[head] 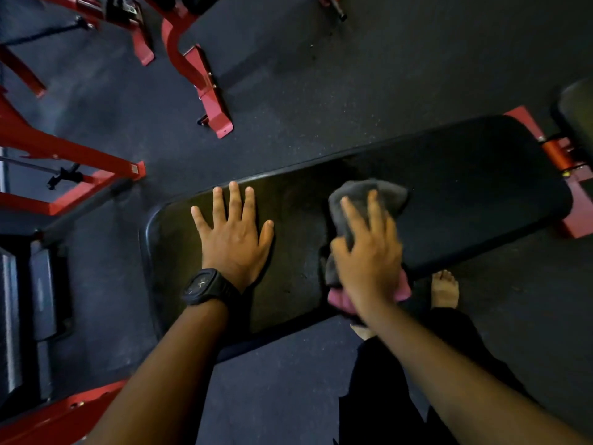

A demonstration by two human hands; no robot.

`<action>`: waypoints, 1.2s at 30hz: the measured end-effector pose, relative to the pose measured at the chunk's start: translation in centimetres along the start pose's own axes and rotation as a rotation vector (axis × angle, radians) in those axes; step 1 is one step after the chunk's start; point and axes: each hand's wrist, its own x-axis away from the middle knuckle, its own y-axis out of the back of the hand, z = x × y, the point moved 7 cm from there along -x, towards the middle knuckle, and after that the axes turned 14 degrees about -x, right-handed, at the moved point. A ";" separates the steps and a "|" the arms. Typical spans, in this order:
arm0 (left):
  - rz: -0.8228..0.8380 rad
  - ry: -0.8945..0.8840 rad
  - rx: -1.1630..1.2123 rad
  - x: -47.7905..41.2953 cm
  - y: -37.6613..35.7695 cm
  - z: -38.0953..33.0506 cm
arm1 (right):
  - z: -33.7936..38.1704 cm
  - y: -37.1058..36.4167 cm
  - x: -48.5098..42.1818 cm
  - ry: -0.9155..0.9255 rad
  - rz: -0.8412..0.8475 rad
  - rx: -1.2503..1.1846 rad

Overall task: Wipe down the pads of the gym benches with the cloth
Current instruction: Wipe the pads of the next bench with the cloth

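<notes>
A long black bench pad (pixel 465 184) runs from lower left to upper right below me. My left hand (pixel 236 234) lies flat on its left part, fingers spread, with a black watch on the wrist. My right hand (pixel 369 252) presses a grey cloth (pixel 369 195) with a pink underside onto the middle of the pad. The cloth bunches under my palm and sticks out past my fingertips. This hand is slightly blurred.
Red machine frames (pixel 205 81) stand on the dark rubber floor (pixel 305 75) at the left and top. The bench's red base and hinge (pixel 558 152) show at the right, beside another dark pad (pixel 577 107). A weight stack (pixel 35 303) sits at the left. My bare foot (pixel 444 289) is below the bench.
</notes>
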 end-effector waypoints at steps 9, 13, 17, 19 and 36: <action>-0.033 0.005 0.023 0.0 0.6 0.9 | 8.4 -5.4 -3.6 0.338 0.226 0.023; -0.023 0.005 0.024 -0.2 0.6 0.6 | 2.0 -1.7 -6.2 0.076 0.120 0.090; -0.011 -0.015 0.018 -0.2 0.5 0.7 | 1.6 -0.6 2.1 0.028 0.038 0.089; 0.002 -0.022 0.013 -0.3 0.6 0.6 | 4.5 -2.4 4.1 0.132 0.085 0.035; 0.027 -0.016 0.016 -1.2 0.6 -2.5 | 3.7 -2.2 0.9 0.192 0.105 -0.017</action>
